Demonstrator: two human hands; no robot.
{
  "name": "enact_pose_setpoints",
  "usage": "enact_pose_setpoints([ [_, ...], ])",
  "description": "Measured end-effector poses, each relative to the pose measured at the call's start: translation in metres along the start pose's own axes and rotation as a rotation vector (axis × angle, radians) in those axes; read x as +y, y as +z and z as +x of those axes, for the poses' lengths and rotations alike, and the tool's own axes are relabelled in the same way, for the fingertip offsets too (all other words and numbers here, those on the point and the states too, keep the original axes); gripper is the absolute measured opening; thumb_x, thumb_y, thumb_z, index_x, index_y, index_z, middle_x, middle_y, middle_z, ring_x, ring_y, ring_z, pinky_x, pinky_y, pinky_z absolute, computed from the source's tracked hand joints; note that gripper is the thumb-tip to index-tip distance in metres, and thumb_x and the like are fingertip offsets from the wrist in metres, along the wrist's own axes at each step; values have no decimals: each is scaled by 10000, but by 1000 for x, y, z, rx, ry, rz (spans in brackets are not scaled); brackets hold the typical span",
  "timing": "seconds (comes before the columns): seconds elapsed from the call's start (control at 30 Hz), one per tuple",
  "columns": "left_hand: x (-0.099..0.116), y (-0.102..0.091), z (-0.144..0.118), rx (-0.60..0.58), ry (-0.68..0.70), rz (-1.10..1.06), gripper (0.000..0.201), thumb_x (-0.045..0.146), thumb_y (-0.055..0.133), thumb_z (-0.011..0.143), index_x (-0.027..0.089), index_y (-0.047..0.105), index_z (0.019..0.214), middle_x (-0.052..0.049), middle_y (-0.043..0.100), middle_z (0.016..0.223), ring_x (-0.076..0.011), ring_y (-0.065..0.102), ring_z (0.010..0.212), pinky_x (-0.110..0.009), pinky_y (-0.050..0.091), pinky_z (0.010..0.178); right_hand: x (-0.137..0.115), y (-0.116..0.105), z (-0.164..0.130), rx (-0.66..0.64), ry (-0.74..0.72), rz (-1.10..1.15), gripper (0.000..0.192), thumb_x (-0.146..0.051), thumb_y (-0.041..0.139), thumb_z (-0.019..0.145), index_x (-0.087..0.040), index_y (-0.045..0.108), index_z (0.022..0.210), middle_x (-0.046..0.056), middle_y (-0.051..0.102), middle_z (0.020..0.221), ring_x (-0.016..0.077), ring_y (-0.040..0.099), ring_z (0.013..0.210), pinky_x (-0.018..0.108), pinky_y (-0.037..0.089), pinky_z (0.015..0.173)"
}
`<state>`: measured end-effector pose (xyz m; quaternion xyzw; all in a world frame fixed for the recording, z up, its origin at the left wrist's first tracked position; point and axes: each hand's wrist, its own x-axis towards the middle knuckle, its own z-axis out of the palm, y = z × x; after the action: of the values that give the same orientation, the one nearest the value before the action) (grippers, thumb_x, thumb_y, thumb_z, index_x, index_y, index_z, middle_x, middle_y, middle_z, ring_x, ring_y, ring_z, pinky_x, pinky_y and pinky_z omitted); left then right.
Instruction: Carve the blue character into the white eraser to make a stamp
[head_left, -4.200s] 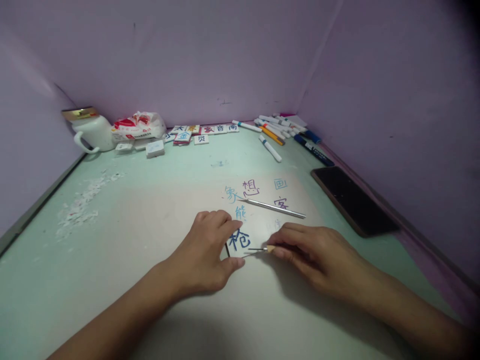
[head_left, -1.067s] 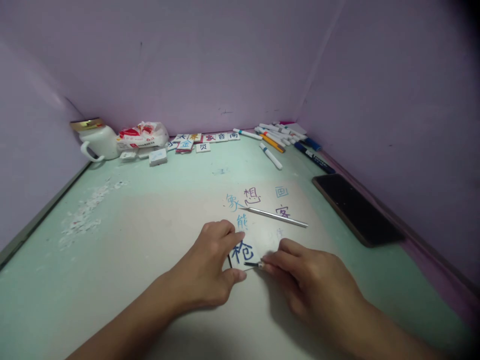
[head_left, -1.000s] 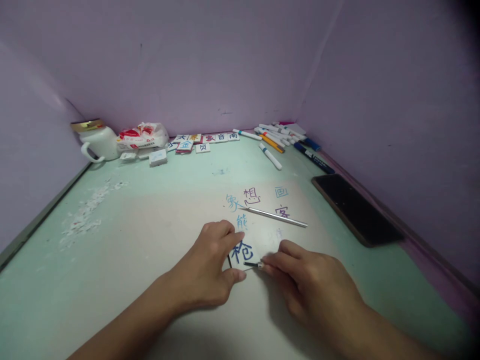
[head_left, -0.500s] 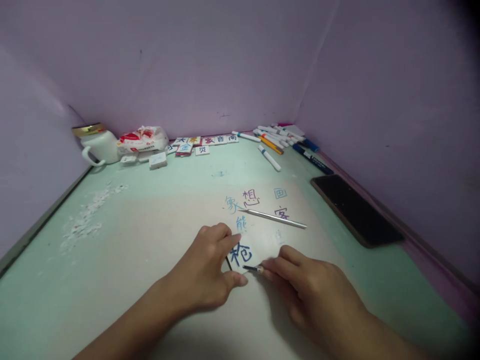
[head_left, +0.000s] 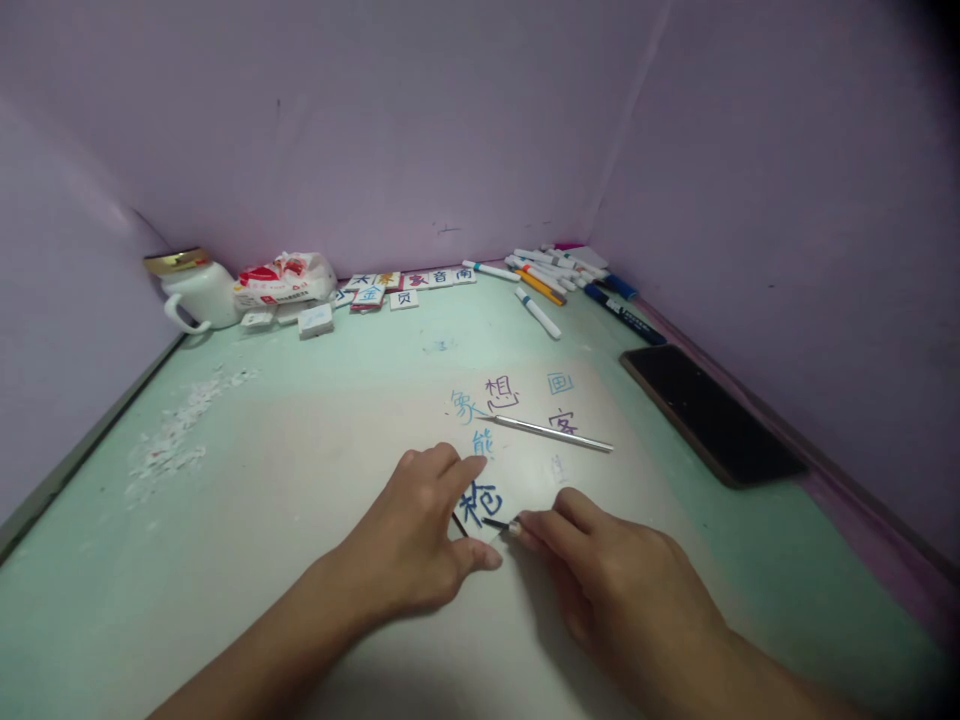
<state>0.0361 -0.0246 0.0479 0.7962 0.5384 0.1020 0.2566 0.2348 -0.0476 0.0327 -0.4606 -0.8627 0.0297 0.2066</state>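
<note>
A small white card with a dark blue handwritten character lies on the pale sheet. My left hand bends round its left side, index finger at the top and thumb at the near edge, gripping it. A thin dark edge shows beside my palm. In my right hand is a slim tool with a dark tip, pinched between thumb and fingers; most of it is hidden. Its tip touches or hovers over the character's lower part. Just beyond lies a silver craft knife, across other handwritten characters.
A black phone lies on the right. Several markers are heaped at the back right. Character cards, a tissue pack and a white mug line the back. White scraps are scattered at left.
The dark tool tip has shifted slightly up and left over the card's character, along with my right hand. My left hand keeps nearly the same place, its thumb a little further right.
</note>
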Motion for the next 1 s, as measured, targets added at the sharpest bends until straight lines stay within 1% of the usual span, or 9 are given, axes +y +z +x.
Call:
enact_pose_setpoints([
  [0.2,-1,1,1,3,5,33,682,332,765,692,202,496,1305,-82,562,1036,-265,487,928,-455,456,835,-1,2,2,25,7,-27,301,-62,424,790,-203,684,842,22,593,631,148,509,404,285,207,434],
  [0.37,-1,1,0,8,24,46,681,355,771,690,177,509,1292,-85,559,1019,-258,486,915,-437,448,833,-3,-2,5,-4,24,-63,274,-59,448,747,-217,672,767,20,588,614,143,474,367,293,143,440],
  [0.47,0,2,1,9,19,49,659,366,769,690,186,521,1273,-78,564,1003,-254,489,907,-433,446,831,-3,-4,5,-27,27,-94,257,-62,456,720,-224,656,717,16,581,597,132,433,329,298,104,445],
  [0.63,0,3,1,13,19,40,666,366,778,677,176,527,1265,-77,558,990,-252,483,897,-431,446,822,-4,-1,5,-33,37,-62,244,-100,464,776,-222,675,769,12,592,626,126,464,356,286,147,432],
  [0.7,0,3,1,15,17,41,665,352,778,676,163,529,1263,-80,556,992,-253,483,897,-429,444,823,-2,-1,5,-35,57,9,247,-135,457,825,-213,690,809,15,596,643,130,494,384,281,197,423],
  [0.8,0,3,1,17,26,44,612,346,750,702,156,541,1245,-86,557,997,-258,488,905,-440,444,834,7,-8,7,-1,122,283,246,-179,454,882,-213,696,847,14,612,685,129,567,489,257,335,456],
  [0.87,0,4,0,27,26,44,597,345,729,715,144,536,1243,-97,559,1005,-263,495,910,-449,455,828,17,-14,11,94,165,476,214,-191,477,895,-206,690,878,15,628,708,129,598,578,241,411,516],
  [0.93,-2,6,-1,64,42,42,572,329,718,718,135,539,1226,-105,564,1004,-262,510,900,-439,479,795,26,-17,16,212,205,538,169,-205,520,891,-193,688,874,20,637,704,136,600,607,249,435,545],
  [1.0,-4,6,-4,177,159,58,507,278,701,727,140,541,1187,-109,566,1000,-253,526,888,-419,496,761,34,-17,20,269,247,549,146,-216,551,880,-190,690,843,26,649,694,150,605,627,260,440,553],
])
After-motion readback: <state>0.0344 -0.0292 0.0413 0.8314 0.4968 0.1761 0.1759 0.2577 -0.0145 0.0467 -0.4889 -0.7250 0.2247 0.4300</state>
